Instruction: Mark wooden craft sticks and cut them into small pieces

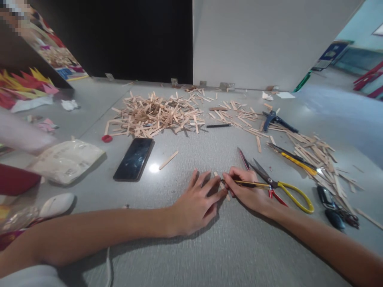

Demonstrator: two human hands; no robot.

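My left hand (196, 203) lies on the grey table with its fingers spread, the fingertips pressing a craft stick (216, 174) against the surface. Much of that stick is hidden beneath the fingers. Pinched in my right hand (247, 191) is a yellow-and-black pencil (251, 183), its tip at the stick beside my left fingers. Scissors with yellow handles (299, 201) lie just right of my right hand, and a dark red pointed tool (243, 158) shows behind it, partly covered.
A heap of craft sticks (155, 113) lies at the back; more sticks (326, 167) are at right. A phone (134, 159), single stick (169, 160), plastic packet (68, 161) and white mouse (56, 205) lie left. A yellow cutter (299, 163) and blue-black tool (271, 119) lie right.
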